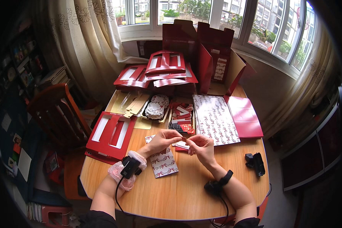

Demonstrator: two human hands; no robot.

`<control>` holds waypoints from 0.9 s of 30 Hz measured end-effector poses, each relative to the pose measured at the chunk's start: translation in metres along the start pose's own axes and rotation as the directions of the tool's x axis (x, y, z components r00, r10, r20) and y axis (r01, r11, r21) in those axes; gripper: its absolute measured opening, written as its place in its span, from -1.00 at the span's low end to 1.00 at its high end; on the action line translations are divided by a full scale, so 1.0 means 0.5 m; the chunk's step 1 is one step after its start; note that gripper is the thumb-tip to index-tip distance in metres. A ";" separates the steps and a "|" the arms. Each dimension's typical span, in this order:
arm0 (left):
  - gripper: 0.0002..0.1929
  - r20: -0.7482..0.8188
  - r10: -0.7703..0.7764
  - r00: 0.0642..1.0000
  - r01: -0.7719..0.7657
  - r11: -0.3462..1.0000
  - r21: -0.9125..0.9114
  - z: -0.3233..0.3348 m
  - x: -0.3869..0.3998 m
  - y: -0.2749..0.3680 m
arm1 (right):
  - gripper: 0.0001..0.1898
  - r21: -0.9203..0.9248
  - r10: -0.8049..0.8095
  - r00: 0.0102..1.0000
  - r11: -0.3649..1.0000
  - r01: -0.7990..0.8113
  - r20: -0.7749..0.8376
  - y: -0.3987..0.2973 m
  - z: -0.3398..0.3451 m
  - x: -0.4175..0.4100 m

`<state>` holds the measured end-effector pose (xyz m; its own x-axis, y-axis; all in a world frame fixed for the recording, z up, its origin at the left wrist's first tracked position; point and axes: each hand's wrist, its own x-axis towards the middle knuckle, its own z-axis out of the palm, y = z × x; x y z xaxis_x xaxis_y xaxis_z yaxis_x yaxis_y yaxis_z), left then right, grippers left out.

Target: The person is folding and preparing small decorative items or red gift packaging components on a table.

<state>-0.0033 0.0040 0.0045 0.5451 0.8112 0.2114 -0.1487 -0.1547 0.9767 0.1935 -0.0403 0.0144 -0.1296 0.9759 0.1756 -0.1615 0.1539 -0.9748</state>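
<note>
My left hand point(164, 141) and my right hand point(201, 147) meet over the middle of the table, fingertips pinched on a small, thin reddish-brown piece point(184, 138). It is too small and too covered by fingers to name exactly. Below my left hand lies a narrow white card point(164, 166) printed with red bows and garlands; its upper part is partly hidden. Small red-and-white cards point(181, 146) lie under the gap between my hands, partly covered by my right fingers. Just beyond is a tray point(194, 125) of red and white strips, with black and red packets at its near end.
Patterned sheets point(216, 119) and red sheets point(245, 116) lie right. Red die-cut cardboard panels point(108, 139) lie left, more point(165, 65) piled behind. White scalloped paper pieces point(156, 107) fill another tray. An open red box point(206, 68) stands at the back. Black gear point(256, 164) sits near the right edge.
</note>
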 end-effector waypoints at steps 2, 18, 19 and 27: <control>-0.86 -0.121 -0.013 0.993 0.012 1.000 -0.011 0.006 0.004 0.011 | -0.93 0.006 0.003 1.000 1.000 -0.003 -0.030 0.008 -0.013 0.001; -0.85 -0.051 -0.212 0.976 0.211 0.977 -0.026 -0.013 -0.009 0.019 | -0.93 -0.490 0.089 0.994 0.865 -0.109 -0.065 -0.020 -0.008 -0.003; -0.85 -0.051 -0.212 0.976 0.211 0.977 -0.026 -0.013 -0.009 0.017 | -0.92 -0.555 -0.009 0.998 0.831 -0.026 -0.059 -0.019 -0.006 -0.001; -0.78 -0.041 -0.050 0.998 0.052 0.998 0.040 -0.005 0.000 0.001 | -0.80 -0.191 0.105 0.994 0.977 -0.099 0.025 -0.019 0.004 0.000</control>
<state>-0.0052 0.0054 0.0050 0.5173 0.8406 0.1608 -0.0874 -0.1350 0.9870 0.1929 -0.0423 0.0239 -0.1706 0.9825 0.0752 0.0421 0.0835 -0.9956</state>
